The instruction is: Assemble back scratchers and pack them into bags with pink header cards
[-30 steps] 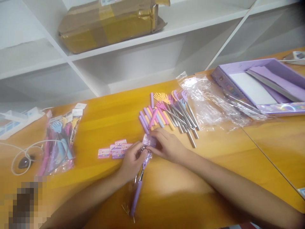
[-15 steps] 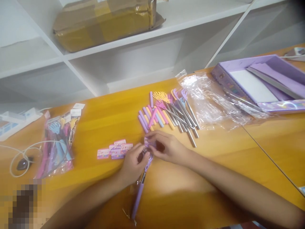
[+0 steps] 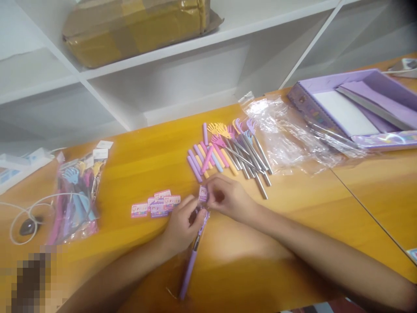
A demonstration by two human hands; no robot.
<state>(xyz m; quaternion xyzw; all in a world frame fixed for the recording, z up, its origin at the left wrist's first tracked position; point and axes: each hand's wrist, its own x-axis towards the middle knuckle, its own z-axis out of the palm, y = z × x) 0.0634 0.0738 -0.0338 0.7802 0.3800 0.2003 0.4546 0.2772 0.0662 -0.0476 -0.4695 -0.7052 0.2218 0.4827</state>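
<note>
Open purple box [image 3: 308, 114] at the table's [image 3: 143, 169] back right: white panel and purple boards inside. Crumpled clear bags [image 3: 280, 134] beside it, towards the middle. Filled plastic bag [image 3: 78, 200] near the left edge holds blue, pink, purple and yellow scratchers. Taped cardboard box [image 3: 137, 30] on the shelf [image 3: 195, 48] behind; contents hidden.

Purple back scratcher [image 3: 188, 274] is in a thin clear wrapper [image 3: 207, 214], front middle of the table, handle angled down towards the front edge; purple head partly hidden by fingers, short metal stretch above the grip. Left hand [image 3: 182, 226] pinches the wrapper's top end, fingers curled. Right hand [image 3: 230, 198] grasps a small printed card [image 3: 203, 194] between thumb and fingertips, just above the head. Loose cards [image 3: 159, 204] left of the hands; coloured tubes [image 3: 208, 158] and metal-rod scratchers [image 3: 246, 152] behind.
</note>
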